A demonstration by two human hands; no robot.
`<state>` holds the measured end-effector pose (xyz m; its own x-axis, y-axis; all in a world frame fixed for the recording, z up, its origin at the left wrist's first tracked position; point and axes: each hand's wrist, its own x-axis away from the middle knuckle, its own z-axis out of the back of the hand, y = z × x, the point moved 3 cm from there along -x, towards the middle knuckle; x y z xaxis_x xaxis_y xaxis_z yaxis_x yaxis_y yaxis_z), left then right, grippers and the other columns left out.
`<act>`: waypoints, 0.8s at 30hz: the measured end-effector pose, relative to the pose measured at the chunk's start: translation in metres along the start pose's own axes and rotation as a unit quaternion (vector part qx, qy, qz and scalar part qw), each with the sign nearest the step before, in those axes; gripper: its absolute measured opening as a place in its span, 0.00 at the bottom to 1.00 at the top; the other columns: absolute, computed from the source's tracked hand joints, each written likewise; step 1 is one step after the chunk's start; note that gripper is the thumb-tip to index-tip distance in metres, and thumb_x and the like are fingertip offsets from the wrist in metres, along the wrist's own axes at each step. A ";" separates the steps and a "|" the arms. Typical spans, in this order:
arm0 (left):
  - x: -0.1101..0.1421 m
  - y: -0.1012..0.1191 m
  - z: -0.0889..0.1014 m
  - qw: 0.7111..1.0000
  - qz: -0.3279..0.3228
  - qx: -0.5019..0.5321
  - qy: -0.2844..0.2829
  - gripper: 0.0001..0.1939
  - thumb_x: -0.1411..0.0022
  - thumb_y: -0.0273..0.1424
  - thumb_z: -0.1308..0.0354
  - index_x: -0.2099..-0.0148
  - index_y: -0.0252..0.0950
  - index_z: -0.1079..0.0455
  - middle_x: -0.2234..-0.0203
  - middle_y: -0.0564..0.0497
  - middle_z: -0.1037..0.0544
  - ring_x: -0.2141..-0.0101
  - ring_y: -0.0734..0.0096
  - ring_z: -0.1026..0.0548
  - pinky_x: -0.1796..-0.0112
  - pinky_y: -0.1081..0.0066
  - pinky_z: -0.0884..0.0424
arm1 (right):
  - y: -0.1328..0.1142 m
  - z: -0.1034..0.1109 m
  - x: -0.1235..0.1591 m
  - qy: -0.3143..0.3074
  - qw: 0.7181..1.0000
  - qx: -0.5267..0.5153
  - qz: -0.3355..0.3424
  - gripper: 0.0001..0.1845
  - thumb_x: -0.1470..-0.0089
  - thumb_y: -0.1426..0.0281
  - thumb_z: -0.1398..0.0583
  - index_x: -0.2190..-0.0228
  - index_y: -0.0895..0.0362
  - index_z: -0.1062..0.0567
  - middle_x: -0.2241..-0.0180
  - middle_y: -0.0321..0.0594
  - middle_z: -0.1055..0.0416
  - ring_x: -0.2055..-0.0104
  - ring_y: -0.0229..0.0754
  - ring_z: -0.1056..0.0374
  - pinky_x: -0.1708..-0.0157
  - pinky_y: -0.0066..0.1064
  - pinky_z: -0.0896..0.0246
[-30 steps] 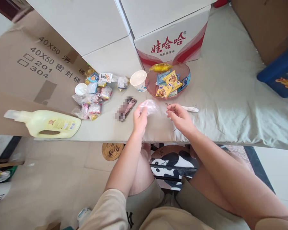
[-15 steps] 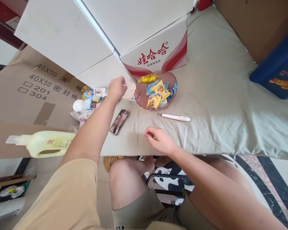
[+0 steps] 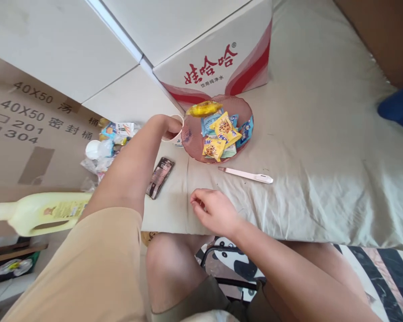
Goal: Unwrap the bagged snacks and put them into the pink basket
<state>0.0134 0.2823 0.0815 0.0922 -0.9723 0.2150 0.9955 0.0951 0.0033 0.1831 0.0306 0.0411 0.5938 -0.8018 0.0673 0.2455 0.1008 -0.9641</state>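
Note:
My left hand (image 3: pixel 167 127) reaches into a white paper cup (image 3: pixel 178 120), its fingers dipped below the rim and hidden from sight. The cup stands against the left side of a pinkish clear glass bowl (image 3: pixel 194 150). Small yellow snack packets (image 3: pixel 213 148), blue packets (image 3: pixel 245 132) and a long yellow wrapped snack (image 3: pixel 204 108) lie in that bowl. Near the front edge of the cloth-covered surface rests my right hand (image 3: pixel 214 209), fingers curled in, with nothing visible in them. A white pen-shaped tool (image 3: pixel 246 174) lies beyond it.
A smartphone (image 3: pixel 160 177) lies below the cup. Left of my forearm are piled wrapped snacks (image 3: pixel 123 129) and a pale yellow jug (image 3: pixel 36 212). Behind the bowl stands a white and red carton (image 3: pixel 218 58); a brown cardboard box (image 3: pixel 6 156) is at left.
My left hand has gone down into the paper cup from its closed position beside the rim. My right hand stays curled at the front edge. The view has shifted slightly closer.

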 end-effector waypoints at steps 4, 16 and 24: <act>0.020 -0.017 0.016 0.991 -0.003 0.026 -0.130 0.13 0.58 0.25 0.37 0.65 0.38 0.23 0.72 0.48 0.23 0.54 0.51 0.23 0.53 0.53 0.33 | -0.004 -0.013 -0.006 -0.006 0.999 0.029 0.012 0.08 0.43 0.74 0.46 0.67 0.55 0.27 0.66 0.40 0.25 0.65 0.41 0.32 0.64 0.31 0.46; 0.069 -0.165 0.023 0.992 0.058 -0.041 0.107 0.22 0.42 0.36 0.44 0.47 0.33 0.28 0.48 0.37 0.26 0.47 0.51 0.29 0.44 0.56 0.35 | 0.009 -0.062 0.004 -0.083 0.980 0.177 0.048 0.10 0.40 0.73 0.49 0.66 0.56 0.27 0.64 0.43 0.24 0.63 0.43 0.30 0.64 0.32 0.46; 0.027 -0.151 -0.010 0.986 -0.040 -0.157 0.048 0.36 0.47 0.37 0.36 0.37 0.33 0.36 0.35 0.36 0.38 0.33 0.42 0.49 0.36 0.45 0.58 | 0.013 -0.053 0.000 -0.129 0.970 0.182 0.093 0.11 0.38 0.72 0.48 0.65 0.56 0.26 0.64 0.42 0.25 0.64 0.41 0.31 0.63 0.32 0.45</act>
<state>-0.1338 0.2391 0.0767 0.0001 -0.9910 0.1338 0.9562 -0.0391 -0.2900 0.1454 0.0011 0.0149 0.8140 -0.5809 0.0088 0.3431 0.4685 -0.8141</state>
